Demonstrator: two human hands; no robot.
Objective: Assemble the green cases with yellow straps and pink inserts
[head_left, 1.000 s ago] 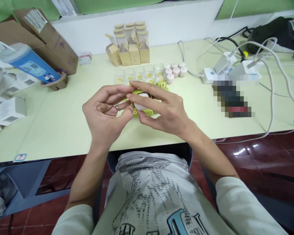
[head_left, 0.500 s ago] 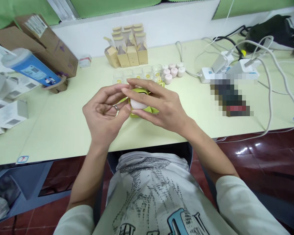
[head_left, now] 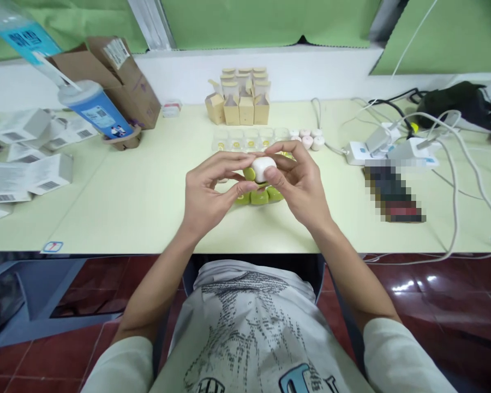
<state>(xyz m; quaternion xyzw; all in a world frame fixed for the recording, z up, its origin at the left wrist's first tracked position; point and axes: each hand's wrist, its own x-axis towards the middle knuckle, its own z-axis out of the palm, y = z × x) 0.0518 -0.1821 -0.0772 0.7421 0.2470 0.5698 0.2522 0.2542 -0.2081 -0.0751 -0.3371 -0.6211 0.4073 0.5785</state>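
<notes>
Two-handed hold on a white case (head_left: pixel 263 168): left hand (head_left: pixel 208 192) pinching its green side, right hand (head_left: pixel 303 184) gripping it, near some green cases (head_left: pixel 259 197). Plenty of table (head_left: pixel 126 202) either side, front edge close.

There are two hands (head_left: pixel 207 199) and one white case (head_left: pixel 263 168).

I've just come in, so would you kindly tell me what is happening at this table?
A person's left hand and right hand together hold a white rounded object with a green part against it, above the table. Green pieces lie below the hands; clear containers, pale pink pieces and open tan boxes stand beyond.
</notes>
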